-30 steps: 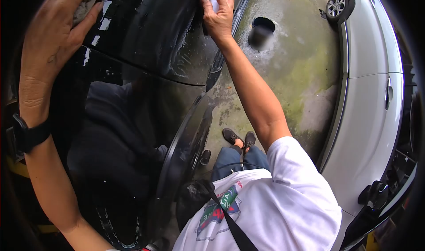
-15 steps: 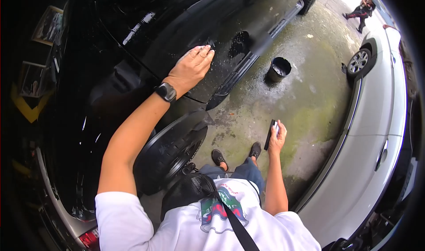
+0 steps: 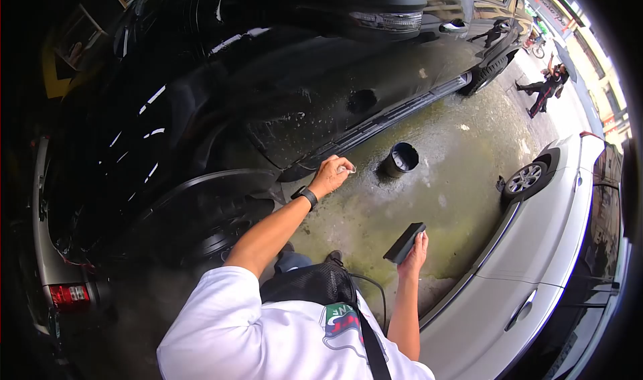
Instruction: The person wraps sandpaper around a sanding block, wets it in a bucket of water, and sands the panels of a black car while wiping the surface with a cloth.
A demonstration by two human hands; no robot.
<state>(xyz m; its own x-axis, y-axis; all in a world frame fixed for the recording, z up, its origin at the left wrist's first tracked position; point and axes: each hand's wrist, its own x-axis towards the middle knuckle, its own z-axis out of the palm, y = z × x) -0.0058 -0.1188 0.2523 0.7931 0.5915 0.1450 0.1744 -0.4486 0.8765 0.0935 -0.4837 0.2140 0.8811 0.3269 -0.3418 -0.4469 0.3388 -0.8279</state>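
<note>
My left hand (image 3: 329, 177), with a dark watch on the wrist, is off the black car (image 3: 295, 129), just beyond its sill. Its fingers are closed on a small whitish piece (image 3: 345, 170), mostly hidden by them, so its kind cannot be told. Lower right, my right hand (image 3: 416, 251) grips a dark rectangular block (image 3: 404, 242) by one end, its broad face turned upward. Wet streaks and droplets mark the car's lower door. A black bucket (image 3: 402, 160) with liquid inside stands on the wet ground, ahead of both hands.
A white car (image 3: 489, 259) is parked along my right side. The black car's side step (image 3: 402, 115) runs along its lower edge. Farther off, a person (image 3: 546, 88) in dark clothes stands near the upper right. The concrete ground (image 3: 462, 172) is wet and greenish.
My left hand has come off the black car's door and moved down and right. The block in my right hand has turned to show its broad face. My view has shifted.
</note>
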